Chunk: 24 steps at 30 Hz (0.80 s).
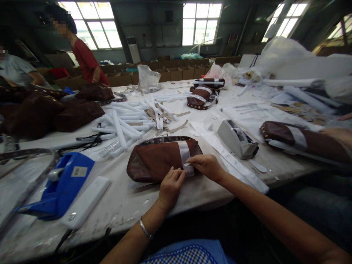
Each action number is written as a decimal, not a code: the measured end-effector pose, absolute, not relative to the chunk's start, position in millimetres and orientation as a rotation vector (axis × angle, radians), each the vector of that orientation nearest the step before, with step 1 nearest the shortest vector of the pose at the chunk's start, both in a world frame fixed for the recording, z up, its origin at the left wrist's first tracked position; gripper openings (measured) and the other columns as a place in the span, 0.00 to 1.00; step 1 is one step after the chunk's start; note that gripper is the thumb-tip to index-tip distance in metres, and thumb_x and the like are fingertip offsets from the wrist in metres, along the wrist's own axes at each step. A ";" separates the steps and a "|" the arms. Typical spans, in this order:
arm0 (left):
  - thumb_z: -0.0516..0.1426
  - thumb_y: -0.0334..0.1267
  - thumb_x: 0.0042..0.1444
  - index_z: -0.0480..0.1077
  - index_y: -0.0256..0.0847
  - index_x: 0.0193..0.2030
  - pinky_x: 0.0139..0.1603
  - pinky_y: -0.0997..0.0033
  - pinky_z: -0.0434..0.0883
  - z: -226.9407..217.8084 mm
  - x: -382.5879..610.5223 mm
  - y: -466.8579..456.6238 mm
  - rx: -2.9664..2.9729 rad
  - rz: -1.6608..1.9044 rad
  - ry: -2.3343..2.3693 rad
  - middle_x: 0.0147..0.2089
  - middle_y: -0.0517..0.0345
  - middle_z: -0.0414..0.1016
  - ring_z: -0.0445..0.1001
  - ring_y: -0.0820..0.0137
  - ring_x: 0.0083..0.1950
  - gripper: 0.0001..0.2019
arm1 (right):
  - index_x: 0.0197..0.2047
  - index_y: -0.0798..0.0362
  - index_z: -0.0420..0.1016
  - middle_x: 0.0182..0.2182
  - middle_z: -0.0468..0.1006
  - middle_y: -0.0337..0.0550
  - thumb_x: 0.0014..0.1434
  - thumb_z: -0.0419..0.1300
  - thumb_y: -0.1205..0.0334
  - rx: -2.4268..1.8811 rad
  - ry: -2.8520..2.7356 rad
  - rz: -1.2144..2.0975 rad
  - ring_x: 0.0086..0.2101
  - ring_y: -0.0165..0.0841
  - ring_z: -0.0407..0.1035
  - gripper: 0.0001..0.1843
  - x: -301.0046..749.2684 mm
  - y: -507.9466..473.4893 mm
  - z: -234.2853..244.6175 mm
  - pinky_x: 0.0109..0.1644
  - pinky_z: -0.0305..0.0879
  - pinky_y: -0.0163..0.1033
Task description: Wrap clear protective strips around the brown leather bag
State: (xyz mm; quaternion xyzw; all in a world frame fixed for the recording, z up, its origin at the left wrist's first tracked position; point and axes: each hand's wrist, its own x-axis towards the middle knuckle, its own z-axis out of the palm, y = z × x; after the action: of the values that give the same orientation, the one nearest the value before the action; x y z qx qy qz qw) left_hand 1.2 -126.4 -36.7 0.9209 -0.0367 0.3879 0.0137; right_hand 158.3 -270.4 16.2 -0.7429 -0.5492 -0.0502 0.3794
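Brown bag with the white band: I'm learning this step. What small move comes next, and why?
Probably press the white band flat onto the brown bag: the left hand and right hand both pinch it at the bag's near edge.

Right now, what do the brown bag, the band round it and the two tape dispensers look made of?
Bag: brown leather or imitation, with a soft sheen and creased folds; small studs along its top strip look metal.
Band: glossy whitish tape or plastic film, partly see-through.
Blue dispenser: moulded hard plastic, smooth, slightly shiny.
Grey dispenser: plastic too by its look, matte.
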 end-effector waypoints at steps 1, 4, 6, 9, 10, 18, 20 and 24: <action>0.54 0.26 0.64 0.73 0.39 0.51 0.63 0.62 0.71 -37.6 1.1 -125.5 2.860 1.218 -0.119 0.43 0.56 0.79 0.77 0.69 0.48 0.12 | 0.42 0.44 0.83 0.38 0.85 0.36 0.65 0.64 0.59 -1.941 -1.387 -0.139 0.36 0.34 0.79 0.06 161.1 -266.7 15.8 0.41 0.73 0.35; 0.55 0.26 0.64 0.73 0.38 0.49 0.61 0.65 0.73 -38.1 1.1 -123.9 2.841 1.234 -0.124 0.43 0.57 0.79 0.78 0.69 0.47 0.11 | 0.39 0.45 0.83 0.36 0.84 0.37 0.62 0.66 0.57 -2.040 -1.393 -0.186 0.36 0.35 0.78 0.04 167.7 -256.6 15.0 0.41 0.72 0.37; 0.55 0.26 0.64 0.73 0.39 0.49 0.60 0.67 0.73 -36.6 1.1 -123.7 2.833 1.230 -0.125 0.43 0.57 0.79 0.78 0.70 0.47 0.10 | 0.37 0.46 0.82 0.35 0.84 0.39 0.60 0.68 0.58 -2.070 -1.425 -0.206 0.37 0.37 0.76 0.03 170.8 -251.9 15.5 0.43 0.71 0.40; 0.55 0.26 0.64 0.73 0.40 0.52 0.58 0.69 0.73 -32.9 0.4 -123.0 2.845 1.201 -0.146 0.45 0.58 0.80 0.78 0.70 0.46 0.13 | 0.35 0.48 0.81 0.36 0.81 0.41 0.58 0.69 0.59 -2.085 -1.409 -0.138 0.38 0.37 0.73 0.03 174.3 -249.2 16.8 0.43 0.70 0.40; 0.55 0.25 0.64 0.72 0.41 0.55 0.58 0.70 0.73 -31.4 -0.1 -122.5 2.859 1.190 -0.167 0.47 0.58 0.80 0.78 0.70 0.46 0.15 | 0.35 0.48 0.80 0.36 0.79 0.41 0.58 0.69 0.59 -2.091 -1.379 -0.097 0.37 0.36 0.73 0.04 175.3 -249.1 16.8 0.41 0.69 0.39; 0.57 0.24 0.61 0.67 0.40 0.64 0.50 0.72 0.77 -22.5 -0.6 -118.6 2.993 0.958 -0.202 0.63 0.54 0.73 0.76 0.68 0.48 0.24 | 0.40 0.49 0.69 0.26 0.74 0.31 0.57 0.70 0.56 -2.050 -1.109 0.067 0.24 0.30 0.68 0.14 179.8 -244.8 5.4 0.31 0.63 0.36; 0.57 0.24 0.60 0.67 0.40 0.64 0.46 0.73 0.78 -22.6 0.3 -120.0 2.979 0.925 -0.135 0.62 0.55 0.74 0.76 0.68 0.47 0.25 | 0.40 0.49 0.69 0.27 0.75 0.33 0.58 0.68 0.56 -2.046 -1.083 -0.012 0.26 0.32 0.69 0.13 178.4 -246.2 3.9 0.32 0.65 0.37; 0.57 0.23 0.60 0.67 0.42 0.65 0.46 0.75 0.79 -23.3 0.4 -123.5 2.928 0.926 -0.067 0.61 0.57 0.75 0.76 0.69 0.47 0.26 | 0.45 0.48 0.73 0.37 0.80 0.41 0.64 0.61 0.58 -2.091 -1.089 -0.252 0.35 0.36 0.75 0.07 185.4 -276.6 12.0 0.43 0.70 0.41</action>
State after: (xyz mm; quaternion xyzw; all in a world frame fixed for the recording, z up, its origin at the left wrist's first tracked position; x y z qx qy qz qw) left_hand 0.4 -123.5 -23.3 0.9527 -0.0217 0.3012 0.0351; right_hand 185.4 -276.6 12.0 -0.8172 -0.4257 -0.0984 0.3759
